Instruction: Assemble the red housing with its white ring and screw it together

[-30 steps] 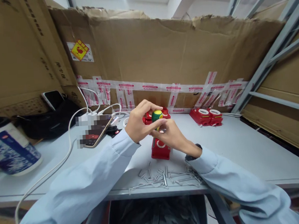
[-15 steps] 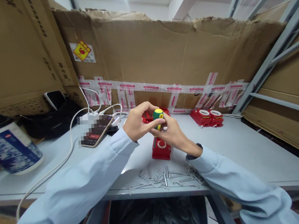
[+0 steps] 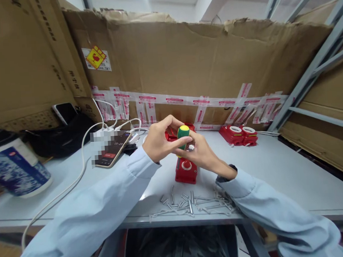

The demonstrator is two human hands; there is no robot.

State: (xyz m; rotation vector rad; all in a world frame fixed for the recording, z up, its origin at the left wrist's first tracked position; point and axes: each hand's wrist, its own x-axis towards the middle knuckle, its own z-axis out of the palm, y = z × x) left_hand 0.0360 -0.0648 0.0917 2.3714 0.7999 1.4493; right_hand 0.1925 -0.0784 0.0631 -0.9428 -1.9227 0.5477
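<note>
A screwdriver point(image 3: 184, 133) with a green and yellow handle stands upright over a red housing point(image 3: 186, 177) with a round knob and white ring. My left hand point(image 3: 158, 141) closes its thumb and fingers round the handle from the left. From the right, my right hand point(image 3: 203, 153) has its fingers closed on the same handle, lower down. Fingers and housing hide the screwdriver's shaft and tip. Behind my hands, more red parts point(image 3: 171, 136) show in part. Loose metal screws and pins point(image 3: 190, 205) lie in front of the housing, near the table edge.
Two joined red units point(image 3: 238, 135) with white rings sit at the back right. On the left are a phone point(image 3: 113, 149), a white power strip with cables, a black bag point(image 3: 58, 135) and a large blue-and-white cup point(image 3: 15, 167). Cardboard point(image 3: 167, 63) walls the back; metal shelving stands right.
The screwdriver handle has turned: its yellow patch faced me before, and now mostly green shows. Both hands stay around it. The whole view has shifted slightly.
</note>
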